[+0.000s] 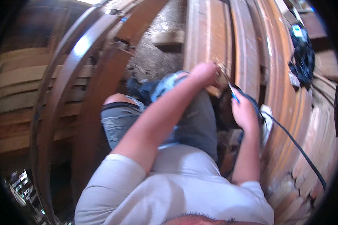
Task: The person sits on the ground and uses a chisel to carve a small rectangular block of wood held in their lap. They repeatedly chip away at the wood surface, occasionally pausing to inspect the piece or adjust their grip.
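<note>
My left hand (207,75) is closed over the near end of a brown wooden board (211,33), its fingers curled at the board's edge. In my right hand (245,111) is a slim hand tool (233,94) with a blue handle and a thin, pale metal blade. The blade reaches up toward the board, close beside my left fingers. Its exact tip is hard to make out. Light wood shavings (224,67) lie around that spot.
More long, moulded boards (245,45) run along the right. A black cord (296,140) trails from beside my right hand to the lower right. At the far right lies a black plastic bag (302,56). Curved brown timbers (97,90) and stacked planks (22,84) stand to the left.
</note>
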Motion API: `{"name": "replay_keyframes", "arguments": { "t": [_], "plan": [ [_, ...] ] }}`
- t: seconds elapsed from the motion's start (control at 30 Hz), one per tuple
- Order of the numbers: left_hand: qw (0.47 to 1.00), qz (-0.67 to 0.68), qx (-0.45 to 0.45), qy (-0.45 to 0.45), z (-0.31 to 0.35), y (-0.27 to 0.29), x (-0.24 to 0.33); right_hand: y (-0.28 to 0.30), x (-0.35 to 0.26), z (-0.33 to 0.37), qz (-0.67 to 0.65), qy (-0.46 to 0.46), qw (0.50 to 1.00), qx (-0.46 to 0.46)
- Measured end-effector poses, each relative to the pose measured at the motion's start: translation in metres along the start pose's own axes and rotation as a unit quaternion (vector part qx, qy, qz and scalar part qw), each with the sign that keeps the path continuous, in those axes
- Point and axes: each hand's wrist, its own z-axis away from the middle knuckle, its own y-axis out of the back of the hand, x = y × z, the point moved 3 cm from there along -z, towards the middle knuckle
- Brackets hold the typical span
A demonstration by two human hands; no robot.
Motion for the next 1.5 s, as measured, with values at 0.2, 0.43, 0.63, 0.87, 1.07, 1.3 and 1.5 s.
{"name": "replay_keyframes", "arguments": {
  "t": [0.2,0.43,0.63,0.87,1.07,1.3,1.5],
  "plan": [
    [0.999,-0.008,0.029,-0.030,0.005,0.008,0.000,-0.006,-0.011,-0.014,0.042,-0.049,0.998,-0.019],
    [0.999,-0.002,0.029,-0.044,0.008,0.008,0.005,0.006,-0.016,0.017,0.042,-0.052,0.998,-0.018],
    [0.999,0.004,0.034,-0.039,0.004,0.003,0.003,-0.008,-0.008,-0.011,0.043,-0.047,0.998,-0.004],
    [0.999,-0.005,0.032,-0.027,0.011,0.010,0.005,0.012,-0.008,0.028,0.027,-0.049,0.998,-0.020],
    [0.998,-0.011,0.038,-0.038,0.005,0.004,0.007,-0.010,-0.007,-0.008,0.041,-0.028,0.999,0.009],
    [0.998,0.001,0.040,-0.040,0.007,0.004,-0.001,0.009,-0.017,0.023,0.036,-0.026,0.999,0.005],
    [1.000,-0.021,-0.012,-0.002,0.000,-0.001,-0.002,-0.006,-0.001,-0.002,0.079,-0.007,0.997,0.017]
  ]
}}
